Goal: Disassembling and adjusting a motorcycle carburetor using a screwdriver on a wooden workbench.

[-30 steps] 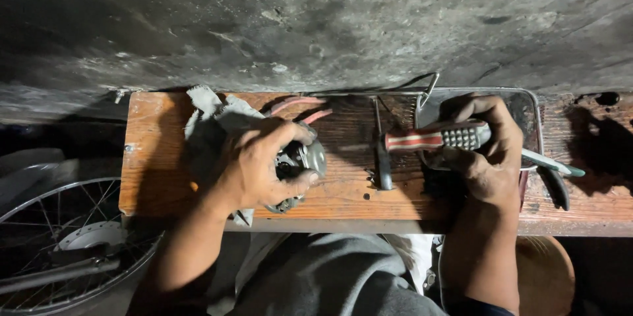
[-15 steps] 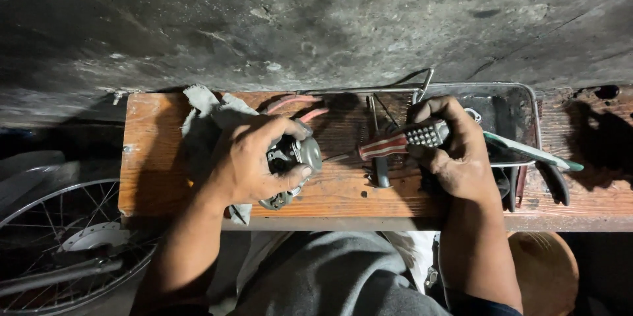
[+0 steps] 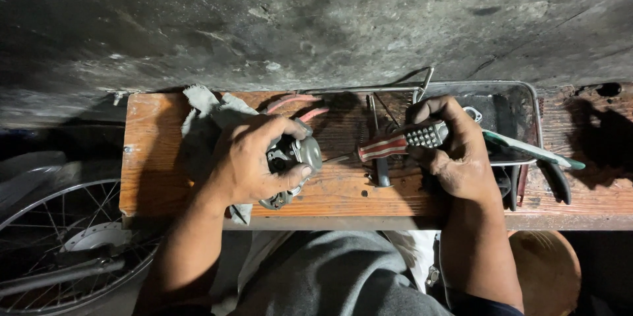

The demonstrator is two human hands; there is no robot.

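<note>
The left hand (image 3: 254,158) covers most of the grey metal engine part (image 3: 297,158); its underside and left half are hidden. The right hand (image 3: 458,158) conceals the rear of the screwdriver (image 3: 395,146) handle, and the tip is too dim to identify. The spoked wheel (image 3: 59,250) is cut off by the left and bottom edges. Contents of the metal tray (image 3: 521,101) lie in shadow, indistinct.

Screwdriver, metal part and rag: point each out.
screwdriver (image 3: 395,144), head view, on its red striped handle.
metal part (image 3: 304,152), head view, on its grey housing.
rag (image 3: 201,121), head view, on its bunched cloth.
</note>
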